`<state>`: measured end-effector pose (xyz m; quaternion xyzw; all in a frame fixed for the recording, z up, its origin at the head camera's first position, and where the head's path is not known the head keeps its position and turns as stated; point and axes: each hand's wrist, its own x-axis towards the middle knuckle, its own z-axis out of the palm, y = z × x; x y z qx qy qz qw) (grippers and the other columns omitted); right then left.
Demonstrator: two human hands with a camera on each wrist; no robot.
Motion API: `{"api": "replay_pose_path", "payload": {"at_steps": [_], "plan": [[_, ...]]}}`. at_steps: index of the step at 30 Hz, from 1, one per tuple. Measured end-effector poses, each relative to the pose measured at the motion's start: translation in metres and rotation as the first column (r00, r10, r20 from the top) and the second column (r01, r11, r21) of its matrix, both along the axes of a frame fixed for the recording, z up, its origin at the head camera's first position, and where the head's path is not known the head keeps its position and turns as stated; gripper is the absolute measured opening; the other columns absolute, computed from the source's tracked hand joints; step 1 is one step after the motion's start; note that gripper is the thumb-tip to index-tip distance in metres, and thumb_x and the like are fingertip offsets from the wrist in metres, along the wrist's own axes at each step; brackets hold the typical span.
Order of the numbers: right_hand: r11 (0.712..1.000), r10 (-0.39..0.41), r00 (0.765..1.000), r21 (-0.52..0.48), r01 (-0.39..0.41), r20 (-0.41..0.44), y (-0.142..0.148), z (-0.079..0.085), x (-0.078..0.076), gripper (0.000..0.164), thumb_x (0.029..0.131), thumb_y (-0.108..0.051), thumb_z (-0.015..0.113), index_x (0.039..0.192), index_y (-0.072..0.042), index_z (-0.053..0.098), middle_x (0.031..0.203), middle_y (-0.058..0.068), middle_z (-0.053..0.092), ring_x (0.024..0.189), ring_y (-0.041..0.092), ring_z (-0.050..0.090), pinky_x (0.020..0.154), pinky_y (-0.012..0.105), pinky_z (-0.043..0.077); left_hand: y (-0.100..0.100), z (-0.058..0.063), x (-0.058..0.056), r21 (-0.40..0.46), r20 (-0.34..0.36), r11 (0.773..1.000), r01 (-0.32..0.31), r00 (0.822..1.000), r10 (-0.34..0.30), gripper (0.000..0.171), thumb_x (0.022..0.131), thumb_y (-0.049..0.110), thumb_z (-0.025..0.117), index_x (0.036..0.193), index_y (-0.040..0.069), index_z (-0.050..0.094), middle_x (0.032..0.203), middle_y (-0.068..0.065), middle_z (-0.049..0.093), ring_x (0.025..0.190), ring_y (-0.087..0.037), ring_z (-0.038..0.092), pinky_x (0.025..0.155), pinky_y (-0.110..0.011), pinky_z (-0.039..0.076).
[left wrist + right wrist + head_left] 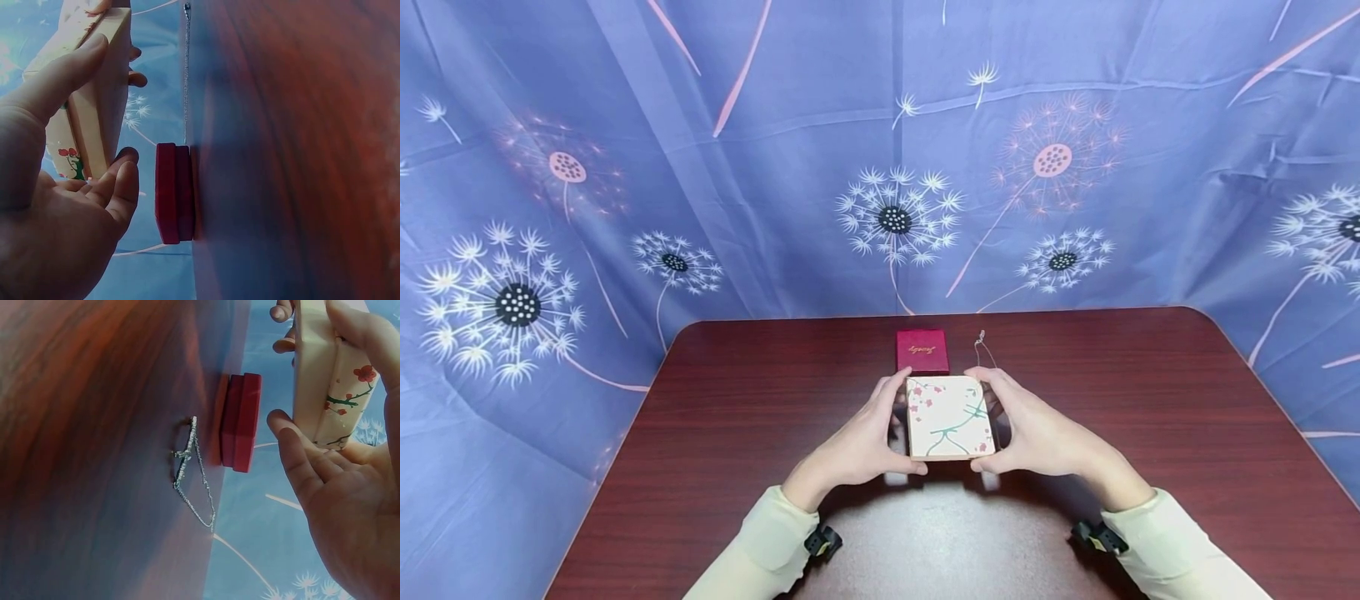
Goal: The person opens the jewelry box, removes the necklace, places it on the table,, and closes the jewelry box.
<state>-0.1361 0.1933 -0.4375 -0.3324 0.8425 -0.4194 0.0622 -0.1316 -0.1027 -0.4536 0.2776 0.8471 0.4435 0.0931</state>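
Note:
A cream box with red blossoms and green branches on its lid [947,417] is held up above the table between both hands. My left hand [868,433] grips its left side, thumb at the near edge and fingers around the far side and below. On the right side my right hand [1037,425] grips it the same way. The lid appears to sit on the box, seen edge-on in the left wrist view. Behind it lies a dark red box [922,351] with gold lettering. A silver chain with a sparkling piece [184,456] rests on the table near the red box, partly hidden in the head view.
The dark red wooden table [760,400] has rounded far corners. A blue cloth with dandelion prints [790,208] hangs behind it and along the sides. Small black devices [823,542] are strapped at both wrists, over light sleeves.

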Motion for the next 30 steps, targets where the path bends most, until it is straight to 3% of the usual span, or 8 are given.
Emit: {"api": "replay_pose_path", "payload": {"at_steps": [6,13,21,30], "plan": [[1.0,-0.002,1.0,-0.013,0.002,-0.006,0.0,-0.001,0.0,0.112,0.07,-0.026,0.102,0.157,-0.011,0.034,0.131,-0.001,0.054,0.105,0.02,0.062,0.091,0.038,0.057,0.0,-0.001,0.0,0.003,0.009,1.0,-0.003,1.0,0.003,0.126,0.072,0.017,0.101,0.167,0.008,0.018,0.148,0.0,0.04,0.102,-0.014,0.058,0.091,-0.037,0.056],[1.0,-0.014,1.0,0.014,0.014,-0.01,-0.001,0.002,0.0,0.114,0.071,-0.029,0.102,0.158,-0.008,0.032,0.132,0.0,0.054,0.106,0.019,0.061,0.091,0.038,0.058,-0.002,-0.001,-0.001,0.033,0.028,0.999,0.001,1.0,-0.002,0.119,0.074,0.016,0.099,0.165,0.011,0.023,0.144,0.002,0.041,0.102,-0.016,0.058,0.092,-0.038,0.056],[0.996,-0.023,0.998,0.088,0.029,-0.062,-0.003,0.007,0.001,0.119,0.072,-0.042,0.099,0.163,-0.01,0.029,0.151,0.004,0.043,0.13,0.015,0.05,0.111,0.051,0.047,-0.003,0.0,-0.001,0.041,0.017,0.999,0.01,1.0,-0.011,0.118,0.074,0.015,0.099,0.165,0.013,0.023,0.146,0.002,0.042,0.107,-0.016,0.058,0.095,-0.038,0.056],[0.996,-0.022,0.996,0.079,0.029,-0.087,-0.006,0.01,0.001,0.11,0.067,-0.032,0.102,0.156,-0.016,0.04,0.144,-0.005,0.047,0.118,0.011,0.056,0.104,0.046,0.053,-0.001,0.0,0.0,0.053,0.011,0.998,0.02,1.0,-0.021,0.127,0.073,0.012,0.099,0.168,0.007,0.016,0.151,-0.002,0.038,0.11,-0.016,0.058,0.097,-0.036,0.055]]}}
